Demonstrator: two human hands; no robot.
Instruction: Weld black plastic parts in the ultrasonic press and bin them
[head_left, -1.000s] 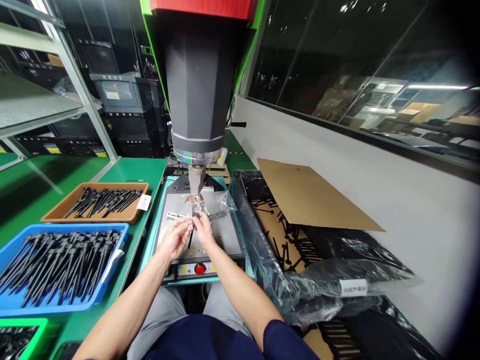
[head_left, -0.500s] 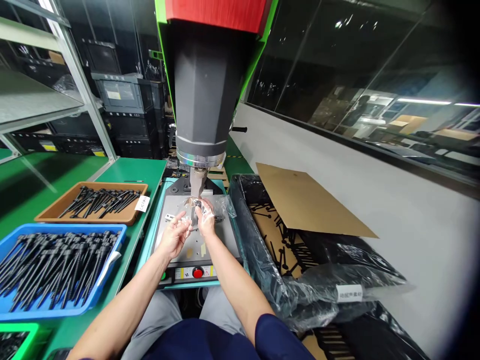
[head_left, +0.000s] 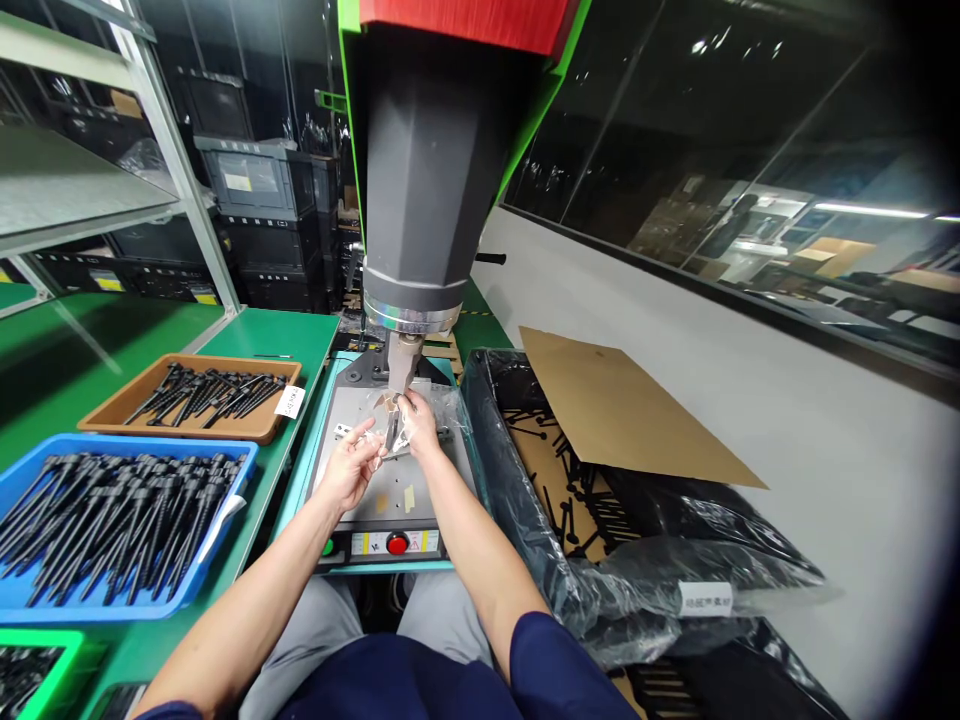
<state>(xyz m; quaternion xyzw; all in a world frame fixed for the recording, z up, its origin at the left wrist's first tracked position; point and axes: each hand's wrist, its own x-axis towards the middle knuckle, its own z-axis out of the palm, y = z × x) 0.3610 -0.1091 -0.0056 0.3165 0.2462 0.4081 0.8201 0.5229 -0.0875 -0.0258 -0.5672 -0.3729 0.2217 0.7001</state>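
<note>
My left hand (head_left: 350, 466) and my right hand (head_left: 418, 423) meet over the grey machine plate (head_left: 390, 492), just below the metal horn tip (head_left: 403, 362) of the big grey press head (head_left: 424, 180). Both pinch a small clear plastic bag (head_left: 395, 428) with a thin dark part inside it. The right hand's fingers are closest to the horn tip, the left hand grips the bag's near left edge. More crumpled clear plastic (head_left: 448, 408) lies on the plate to the right of the hands.
A red button (head_left: 397, 544) sits on the machine's front panel. On the green bench at left stand a brown tray (head_left: 196, 397) and a blue tray (head_left: 112, 530) of black rods. At right, a black-lined box (head_left: 615, 560) holds loose black parts under a cardboard sheet (head_left: 622, 410).
Both hands with the bag have moved away from me, up toward the horn tip. The view has shifted slightly to the left.
</note>
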